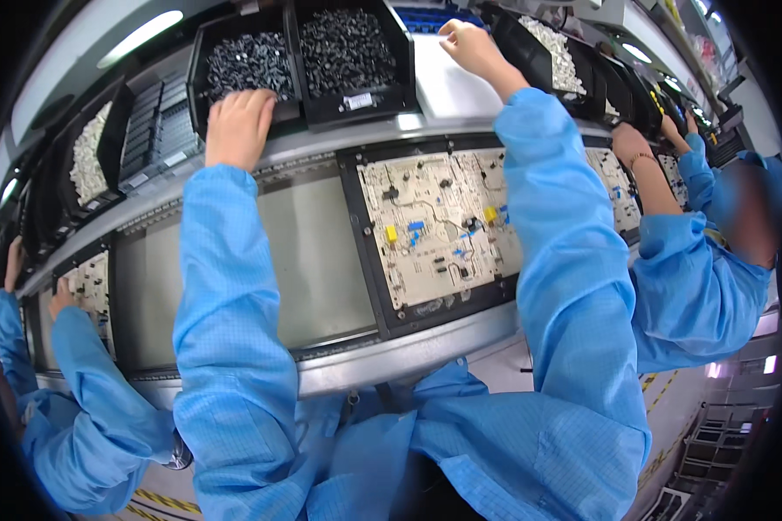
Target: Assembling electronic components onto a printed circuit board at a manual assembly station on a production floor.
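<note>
My left hand (237, 128) is at the front edge of a black bin (202, 65) filled with small black parts (250, 62). Its fingers are together and curl down, with the tips hidden from me. Farther right, my right hand (476, 50) hangs over a white surface (447, 82), close to a blue bin (434, 19) at the back. Its fingers are bent together, and anything in them is too small to make out. Between my forearms, a black frame (369, 252) holds cream circuit boards (426, 230) with yellow, blue and black components.
A second bin of black parts (347, 54) adjoins the first. White parts fill bins at left (87, 156) and right (552, 56). A metal rail (408, 352) edges the line in front of me. Co-workers' hands are over boards at left (62, 300) and right (632, 146).
</note>
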{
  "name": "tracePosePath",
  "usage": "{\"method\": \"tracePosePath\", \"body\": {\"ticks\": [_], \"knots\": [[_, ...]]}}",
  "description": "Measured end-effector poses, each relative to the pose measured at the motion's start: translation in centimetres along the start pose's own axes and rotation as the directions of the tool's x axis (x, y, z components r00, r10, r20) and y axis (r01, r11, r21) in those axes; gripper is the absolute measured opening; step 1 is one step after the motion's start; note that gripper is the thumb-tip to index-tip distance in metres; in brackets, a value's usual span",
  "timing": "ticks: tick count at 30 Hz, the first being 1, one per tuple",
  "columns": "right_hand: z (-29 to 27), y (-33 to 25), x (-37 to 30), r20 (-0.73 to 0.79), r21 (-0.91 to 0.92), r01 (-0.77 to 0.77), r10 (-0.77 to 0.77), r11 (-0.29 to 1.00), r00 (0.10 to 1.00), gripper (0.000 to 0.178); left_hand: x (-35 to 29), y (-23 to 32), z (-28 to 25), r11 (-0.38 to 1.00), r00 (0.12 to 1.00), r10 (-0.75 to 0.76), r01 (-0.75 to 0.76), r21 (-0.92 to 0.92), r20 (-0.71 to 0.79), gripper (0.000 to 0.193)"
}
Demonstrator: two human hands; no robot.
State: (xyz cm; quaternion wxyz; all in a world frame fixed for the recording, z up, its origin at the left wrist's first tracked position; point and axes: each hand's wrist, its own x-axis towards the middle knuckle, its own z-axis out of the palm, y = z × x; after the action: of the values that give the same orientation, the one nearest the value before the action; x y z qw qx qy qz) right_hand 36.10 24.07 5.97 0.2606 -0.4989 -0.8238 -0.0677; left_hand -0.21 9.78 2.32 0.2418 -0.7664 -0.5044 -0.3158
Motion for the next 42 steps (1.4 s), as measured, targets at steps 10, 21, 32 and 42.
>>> {"method": "tracePosePath", "body": {"ticks": [10,21,32,42], "knots": [[4.5,-1.1,6.5,-0.058,-0.307,0.038,-0.059,0.951,0.997,0.025,0.7,0.9,-0.9,0.961,0.976,-0.218,0.217,-0.169,0.016,0.02],[-0.7,-4.2,1.8,-0.242,0.416,-0.102,0.218,0.904,0.945,0.027,0.5,0.1,0.6,0.784,0.896,-0.432,0.43,-0.447,0.104,0.012],[-10.7,-15.1,-21.2,0.099,0.418,0.143,-0.201,0.897,0.975,0.025,0.3,-0.3,0.1,0.725,0.875,-0.47,0.458,-0.514,0.116,0.024],[-11.3,-15.9,-26.4,0.201,0.443,0.03,-0.132,0.896,0.971,0.024,-5.0,4.0,-6.0,0.64,0.862,-0.306,0.501,-0.583,0.404,0.021]]}}
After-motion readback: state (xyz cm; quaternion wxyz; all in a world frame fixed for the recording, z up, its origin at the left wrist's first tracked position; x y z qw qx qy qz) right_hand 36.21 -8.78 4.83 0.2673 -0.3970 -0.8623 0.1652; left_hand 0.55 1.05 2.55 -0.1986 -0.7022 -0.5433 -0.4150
